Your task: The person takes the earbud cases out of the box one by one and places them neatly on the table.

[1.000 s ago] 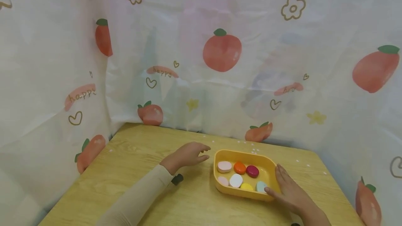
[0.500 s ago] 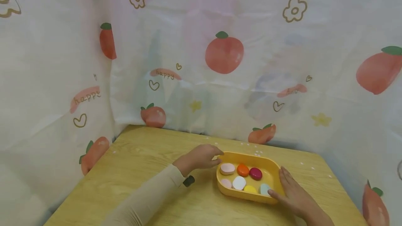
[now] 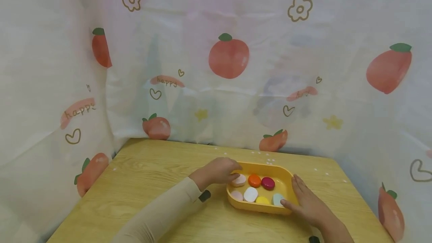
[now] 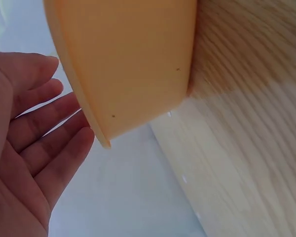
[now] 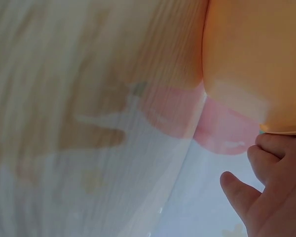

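A yellow tray [image 3: 256,208] stands on the wooden table with several smooth rounded pieces inside. My left hand [image 3: 216,171] reaches over its left rim, fingertips at a pale pink oval piece [image 3: 240,180]; no firm pinch shows. In the left wrist view the fingers of the left hand [image 4: 39,148] pass behind the rim of the tray [image 4: 121,64], which hides some tips. My right hand [image 3: 312,205] rests along the right end, fingers straight, thumb over the rim near a mint piece [image 3: 278,199]. The right wrist view has that hand [image 5: 276,182] at the tray's edge.
Also in the tray lie orange [image 3: 254,180], magenta [image 3: 268,183], white [image 3: 251,194], yellow [image 3: 262,200] and light pink [image 3: 237,195] pieces. Small white specks dot the back of the table [image 3: 162,168]. A fruit-printed curtain [image 3: 189,48] hangs behind and at both sides.
My left hand has moved right, from beside the tray to over its left rim at the pale pink piece. The right hand stays on the right end. The head view has shifted slightly.
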The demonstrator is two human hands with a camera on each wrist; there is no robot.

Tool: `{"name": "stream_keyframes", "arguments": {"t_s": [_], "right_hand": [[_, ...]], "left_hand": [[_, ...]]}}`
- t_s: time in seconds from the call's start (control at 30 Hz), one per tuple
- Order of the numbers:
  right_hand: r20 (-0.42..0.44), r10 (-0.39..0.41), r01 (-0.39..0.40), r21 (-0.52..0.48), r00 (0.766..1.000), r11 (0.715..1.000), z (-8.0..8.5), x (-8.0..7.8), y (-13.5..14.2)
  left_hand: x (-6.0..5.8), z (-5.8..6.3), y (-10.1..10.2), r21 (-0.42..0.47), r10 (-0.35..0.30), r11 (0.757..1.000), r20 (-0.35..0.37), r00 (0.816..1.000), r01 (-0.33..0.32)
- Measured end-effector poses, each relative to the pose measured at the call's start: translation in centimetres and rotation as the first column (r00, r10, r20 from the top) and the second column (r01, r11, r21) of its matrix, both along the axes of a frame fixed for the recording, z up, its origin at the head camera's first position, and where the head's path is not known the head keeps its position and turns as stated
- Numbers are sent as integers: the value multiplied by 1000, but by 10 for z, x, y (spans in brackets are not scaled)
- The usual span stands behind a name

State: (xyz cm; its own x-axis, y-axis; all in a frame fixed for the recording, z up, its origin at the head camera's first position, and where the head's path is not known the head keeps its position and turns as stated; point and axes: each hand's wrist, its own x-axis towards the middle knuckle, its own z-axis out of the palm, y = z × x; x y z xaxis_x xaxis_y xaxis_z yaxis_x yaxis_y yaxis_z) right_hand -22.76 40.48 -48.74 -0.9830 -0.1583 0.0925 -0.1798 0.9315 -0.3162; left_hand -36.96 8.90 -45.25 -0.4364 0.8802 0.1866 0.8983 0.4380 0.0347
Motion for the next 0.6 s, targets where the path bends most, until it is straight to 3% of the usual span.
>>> {"name": "stream_keyframes", "arguments": {"t_s": [0.23,0.4,0.6], "right_hand": [[-15,16,-15,10,1000,1000,4,0,0],[-25,25,-25,9,999,1000,5,1,0],[-11,31,-31,20,999,999,2,-2,-1]], "left_hand": [[-2,4,15,-66,-1,998,54,999,4],[-4,3,26,-111,51,993,118,992,-38],[-4,1,35,-138,144,984,216,966,-116]]}}
